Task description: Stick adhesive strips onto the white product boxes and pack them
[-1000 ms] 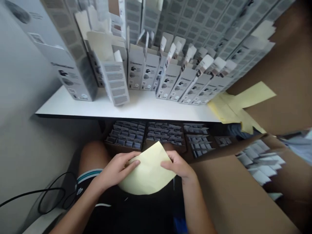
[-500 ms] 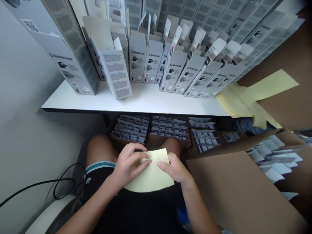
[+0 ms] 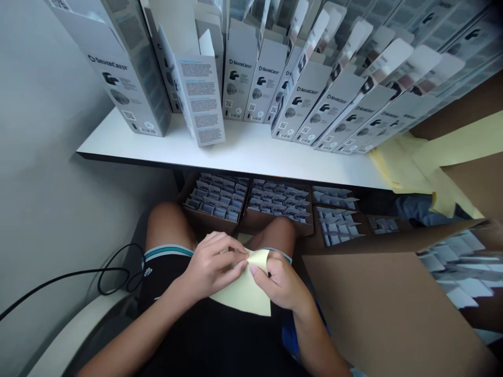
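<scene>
A pale yellow sheet of paper is held over my lap, its upper right part curled up between my hands. My left hand pinches the paper near its top edge with thumb and fingertips. On the other side, my right hand grips the curled edge, thumb on the near face and fingers bent behind it. The lower part of the sheet hangs towards me in a loose curve. Some fingertips are hidden behind the paper.
A white shelf ahead carries several upright SilverCrest boxes with open flaps. Beneath stand cartons packed with small boxes. At right is a large open carton; yellow sheets lie at the shelf's right end. A black cable runs left.
The sheet was flatter; its upper right part is now curled over. My right hand has turned inward around the edge, closer to my left hand. The view has shifted.
</scene>
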Tool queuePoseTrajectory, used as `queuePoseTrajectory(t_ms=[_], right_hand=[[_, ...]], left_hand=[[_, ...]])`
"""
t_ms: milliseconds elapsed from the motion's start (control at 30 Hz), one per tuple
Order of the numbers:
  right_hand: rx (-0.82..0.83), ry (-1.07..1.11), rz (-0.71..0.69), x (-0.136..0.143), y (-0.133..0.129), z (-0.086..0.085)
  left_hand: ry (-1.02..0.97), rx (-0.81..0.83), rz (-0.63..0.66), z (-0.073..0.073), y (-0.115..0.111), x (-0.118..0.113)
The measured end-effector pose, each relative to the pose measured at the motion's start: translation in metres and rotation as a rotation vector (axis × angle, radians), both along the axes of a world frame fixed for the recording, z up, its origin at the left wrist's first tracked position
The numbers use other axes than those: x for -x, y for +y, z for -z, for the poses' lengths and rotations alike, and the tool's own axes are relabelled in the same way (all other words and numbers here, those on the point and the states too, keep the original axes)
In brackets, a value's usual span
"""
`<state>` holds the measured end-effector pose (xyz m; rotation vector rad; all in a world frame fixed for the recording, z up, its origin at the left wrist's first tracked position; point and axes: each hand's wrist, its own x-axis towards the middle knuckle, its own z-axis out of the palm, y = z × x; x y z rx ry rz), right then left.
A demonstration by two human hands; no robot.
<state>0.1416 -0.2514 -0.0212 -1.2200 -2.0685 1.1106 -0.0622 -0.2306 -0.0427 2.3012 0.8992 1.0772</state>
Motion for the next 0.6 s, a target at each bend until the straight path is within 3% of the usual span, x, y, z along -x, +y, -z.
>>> queuePoseTrajectory(t_ms=[400, 600], right_hand=[[0.048, 0.022, -0.047, -0.001, 0.003, 0.004], [0.015, 0.13, 0.015, -0.022, 0.009, 0.004]], left_hand=[[-0.235, 0.243, -0.068, 0.004, 0.001, -0.008], [-0.433, 0.468, -0.257, 0.016, 0.008, 0.013]])
